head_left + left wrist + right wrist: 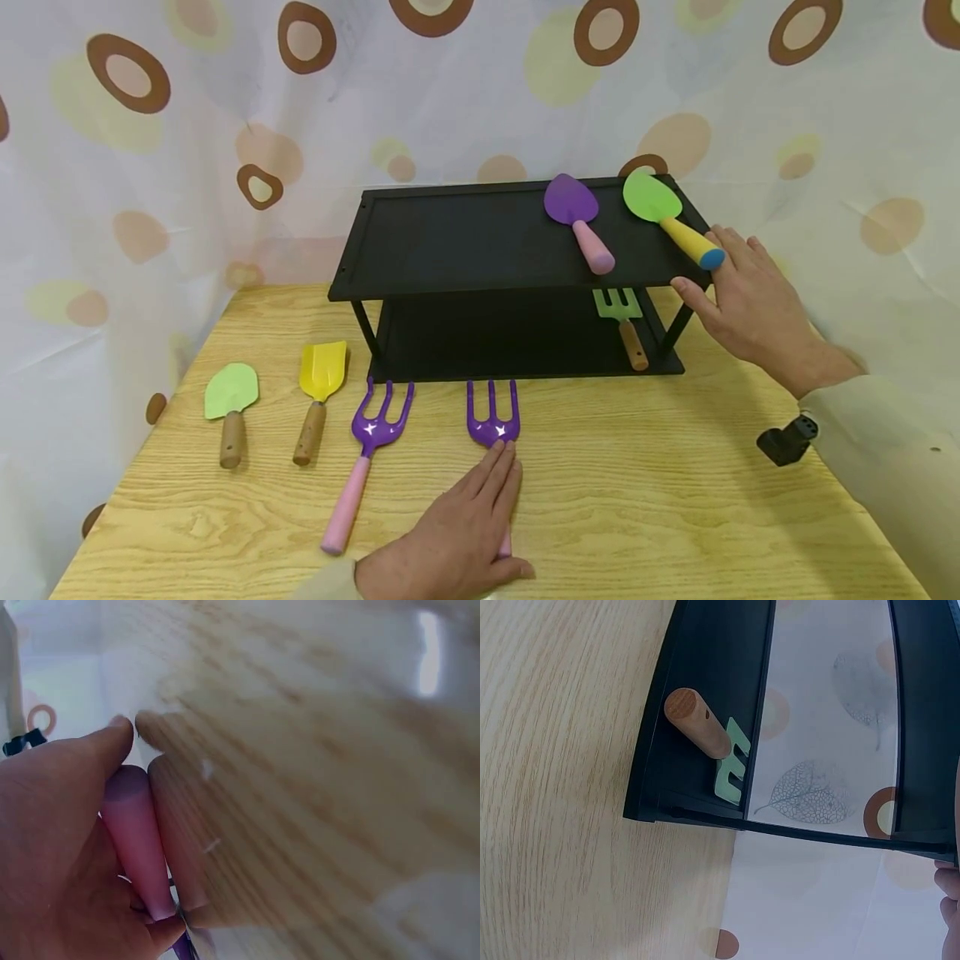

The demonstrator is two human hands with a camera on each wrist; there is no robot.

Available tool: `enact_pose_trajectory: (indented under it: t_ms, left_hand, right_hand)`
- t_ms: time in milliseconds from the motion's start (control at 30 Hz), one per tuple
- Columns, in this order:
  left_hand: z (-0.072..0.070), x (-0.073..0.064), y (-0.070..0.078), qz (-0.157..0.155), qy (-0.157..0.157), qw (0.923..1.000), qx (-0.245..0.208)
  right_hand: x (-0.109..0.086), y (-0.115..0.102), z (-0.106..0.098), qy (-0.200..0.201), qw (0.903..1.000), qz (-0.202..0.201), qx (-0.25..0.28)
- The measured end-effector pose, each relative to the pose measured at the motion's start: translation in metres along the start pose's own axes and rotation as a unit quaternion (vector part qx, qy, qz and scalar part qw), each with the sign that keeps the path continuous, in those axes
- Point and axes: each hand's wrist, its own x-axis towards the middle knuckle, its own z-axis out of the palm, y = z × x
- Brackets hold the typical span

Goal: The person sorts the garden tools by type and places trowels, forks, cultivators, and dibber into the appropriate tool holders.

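Clock directions as I look down, 12 pointing away from me. My left hand (465, 529) lies over the handle of a purple fork (493, 429), fingers straight and side by side, thumb apart near the butt. From the left wrist, the pink handle (135, 840) sits against the underside of the hand. The fork is on the table (637, 483), at 6 o'clock from the black shelf (450, 242), its tine tips near the lower tier's front edge. Long axis: 12 to 6, tines at 12, handle at 6.

My right hand (750, 304) rests at the shelf's 4 o'clock corner, fingers extended, thumb spread from them, beside the yellow handle of a green trowel (651, 197). That trowel's blade points to 10, handle to 4. Beside it, a purple trowel (572, 200) aims its blade at 11. On the lower tier, a small green fork (619, 307) has tines toward 11.

At 9 o'clock from my fork: a second purple fork (377, 430), tines toward 1; farther out, a yellow shovel (324, 372) and a pale green spade (231, 392), blades toward 12.

Surface: pale wood grain. Room: white curtain (450, 108) with brown rings and peach spots.
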Motion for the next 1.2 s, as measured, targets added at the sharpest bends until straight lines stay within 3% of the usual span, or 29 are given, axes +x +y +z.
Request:
enact_pose_trajectory:
  t_ms: [233, 500, 733, 967, 1200]
  left_hand:
    - [0.004, 0.002, 0.006, 0.020, 0.027, 0.9953, 0.091]
    - [0.007, -0.002, 0.008, 0.059, 0.074, 0.9807, 0.171]
    - [0.010, -0.002, 0.009, 0.058, 0.110, 0.9744, 0.187]
    - [0.005, -0.001, 0.005, 0.053, 0.084, 0.9775, 0.186]
    - [-0.005, -0.002, -0.003, 0.045, 0.106, 0.9750, 0.190]
  right_hand:
    - [-0.001, 0.001, 0.001, 0.004, 1.0000, 0.001, 0.000]
    - [-0.002, 0.001, 0.001, 0.005, 1.0000, 0.004, 0.000]
    - [-0.001, 0.000, 0.000, 0.004, 1.0000, 0.004, 0.001]
    - [-0.001, 0.000, 0.000, 0.006, 1.0000, 0.003, -0.003]
    - [-0.001, -0.001, 0.000, 0.005, 1.0000, 0.005, 0.001]
